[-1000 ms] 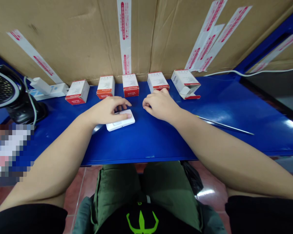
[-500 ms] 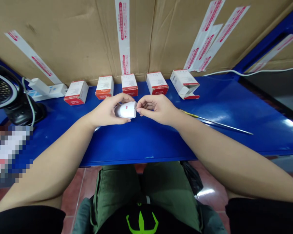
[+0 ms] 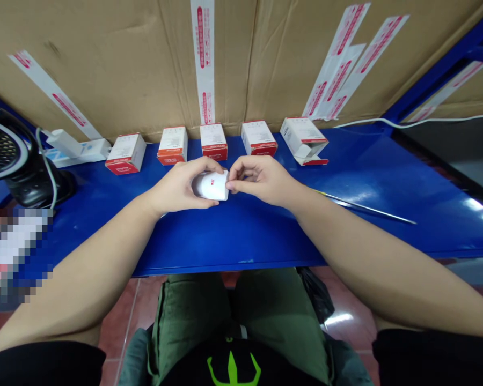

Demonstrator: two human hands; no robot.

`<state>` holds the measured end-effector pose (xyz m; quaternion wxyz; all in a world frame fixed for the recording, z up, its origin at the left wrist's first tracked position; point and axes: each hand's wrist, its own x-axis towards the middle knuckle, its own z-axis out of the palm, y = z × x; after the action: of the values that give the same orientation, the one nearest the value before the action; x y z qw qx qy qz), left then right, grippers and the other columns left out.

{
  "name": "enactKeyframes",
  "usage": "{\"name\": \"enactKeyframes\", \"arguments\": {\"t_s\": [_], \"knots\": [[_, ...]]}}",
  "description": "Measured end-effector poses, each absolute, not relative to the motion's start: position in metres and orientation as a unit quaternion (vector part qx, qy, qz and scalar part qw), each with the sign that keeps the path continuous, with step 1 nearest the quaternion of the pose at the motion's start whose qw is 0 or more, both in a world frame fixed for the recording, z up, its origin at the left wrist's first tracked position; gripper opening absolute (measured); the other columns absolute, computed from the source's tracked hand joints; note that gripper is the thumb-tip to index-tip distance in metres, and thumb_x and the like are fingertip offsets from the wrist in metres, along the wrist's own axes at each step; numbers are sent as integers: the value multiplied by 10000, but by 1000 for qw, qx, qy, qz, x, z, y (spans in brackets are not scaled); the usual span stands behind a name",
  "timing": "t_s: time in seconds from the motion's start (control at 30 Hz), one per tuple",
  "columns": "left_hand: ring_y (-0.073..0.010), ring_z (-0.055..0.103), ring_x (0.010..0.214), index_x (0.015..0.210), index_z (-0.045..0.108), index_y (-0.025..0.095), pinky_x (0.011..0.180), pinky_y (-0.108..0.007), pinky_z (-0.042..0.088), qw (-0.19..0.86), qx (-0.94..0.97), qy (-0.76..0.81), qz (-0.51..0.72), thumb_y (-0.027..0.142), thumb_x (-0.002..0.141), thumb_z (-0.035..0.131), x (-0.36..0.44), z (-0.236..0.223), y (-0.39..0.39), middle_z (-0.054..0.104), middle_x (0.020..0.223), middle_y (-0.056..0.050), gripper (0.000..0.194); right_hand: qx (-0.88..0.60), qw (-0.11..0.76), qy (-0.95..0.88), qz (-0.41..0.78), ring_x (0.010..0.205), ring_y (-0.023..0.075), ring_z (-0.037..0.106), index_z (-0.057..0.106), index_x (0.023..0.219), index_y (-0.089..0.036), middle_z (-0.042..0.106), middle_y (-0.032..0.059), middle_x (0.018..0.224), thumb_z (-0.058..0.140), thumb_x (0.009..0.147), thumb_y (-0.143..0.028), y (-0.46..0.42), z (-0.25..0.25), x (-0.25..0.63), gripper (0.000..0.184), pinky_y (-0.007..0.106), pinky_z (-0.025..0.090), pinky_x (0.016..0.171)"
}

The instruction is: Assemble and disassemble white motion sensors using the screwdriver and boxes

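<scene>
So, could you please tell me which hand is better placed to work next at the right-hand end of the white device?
Probably the right hand: its fingertips are at that end of the white device, while the left hand is curled around it and seems occupied with holding it.

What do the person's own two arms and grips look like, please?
The left grip and right grip are bare hands, without visible gloves, rings or watches. The forearms are bare too. Black sleeves end near the elbows, with no marking visible on them.
</scene>
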<state>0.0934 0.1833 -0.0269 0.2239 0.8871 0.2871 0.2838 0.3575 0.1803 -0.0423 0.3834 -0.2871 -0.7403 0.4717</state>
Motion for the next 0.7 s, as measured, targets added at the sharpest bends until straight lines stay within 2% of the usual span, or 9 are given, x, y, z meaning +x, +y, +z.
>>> {"name": "enactKeyframes", "arguments": {"t_s": [0.17,0.3,0.4,0.5,0.6,0.7], "knots": [[-251,809,1133,1252,737,228,1014,-366,632,179,904,250,297,386,868,898,97,-28,182,851,1251,-76,445,-269,347,-654,616,734,136,733,649,865,-213,695,-34,775,1047,747,-486,185,-45,358,496,318,684,754],[-253,811,1127,1245,727,215,1021,-377,638,154,898,232,340,434,888,900,99,-32,183,845,1266,-103,453,-265,376,-632,624,713,118,713,662,871,-215,709,-31,800,1054,739,-512,184,-44,356,509,291,680,729],[-254,807,1119,1237,716,217,1017,-380,633,116,892,256,354,442,873,912,101,-33,182,840,1253,-95,470,-277,424,-662,553,749,141,712,694,889,-222,722,-12,829,994,808,-490,181,-42,354,411,325,682,772],[-244,799,1085,1225,708,225,1009,-372,622,70,888,285,354,409,857,909,103,-32,180,839,1216,-65,459,-301,454,-709,449,801,169,718,713,919,-225,737,16,877,865,908,-399,178,-43,353,232,361,666,817],[-232,788,1049,1226,694,228,992,-358,615,37,882,306,356,376,845,901,106,-32,178,836,1197,-48,458,-314,462,-760,330,848,194,723,717,950,-220,754,52,954,728,963,-292,177,-45,355,74,360,630,771],[-229,784,1037,1220,690,229,984,-351,617,13,883,310,353,369,853,888,109,-32,177,839,1188,-42,439,-305,457,-807,216,874,210,711,700,965,-221,757,64,970,648,1004,-243,178,-46,357,69,369,610,780]]}}
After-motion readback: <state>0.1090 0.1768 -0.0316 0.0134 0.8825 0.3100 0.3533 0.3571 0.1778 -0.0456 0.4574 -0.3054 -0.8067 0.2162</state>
